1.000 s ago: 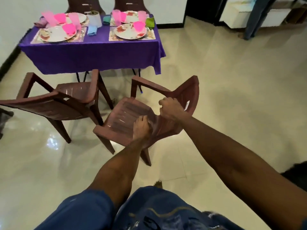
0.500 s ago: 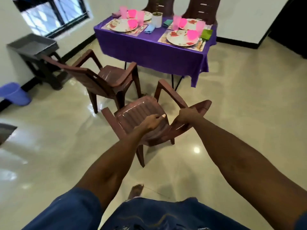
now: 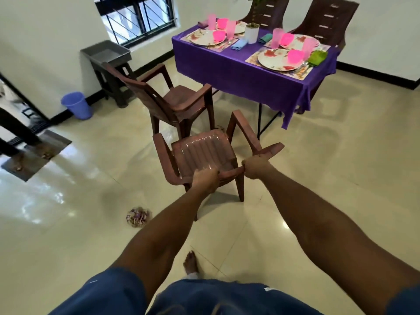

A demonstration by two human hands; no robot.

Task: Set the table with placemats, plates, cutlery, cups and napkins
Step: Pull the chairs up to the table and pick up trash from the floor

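Note:
I hold a brown plastic chair [image 3: 200,153] by the top of its backrest, seat facing the table. My left hand [image 3: 205,180] grips the backrest's left part; my right hand [image 3: 255,168] grips its right end by the armrest. Ahead stands the table under a purple cloth [image 3: 238,73]. It carries floral plates [image 3: 272,59] on placemats [image 3: 302,73], pink cups [image 3: 295,56], and folded napkins in green [image 3: 318,57] and blue [image 3: 239,44]. A white plant pot [image 3: 252,34] stands mid-table.
A second brown chair [image 3: 181,103] stands just beyond mine, left of the table. Two more chairs [image 3: 327,21] are behind the table. A grey-topped stand [image 3: 106,53], a blue bin [image 3: 76,105], a floor mat [image 3: 34,155] and a small litter heap [image 3: 138,217] lie left.
The view swung right to left around the chair. The chair turned so its seat faces the table more squarely, and both hands kept hold of the backrest.

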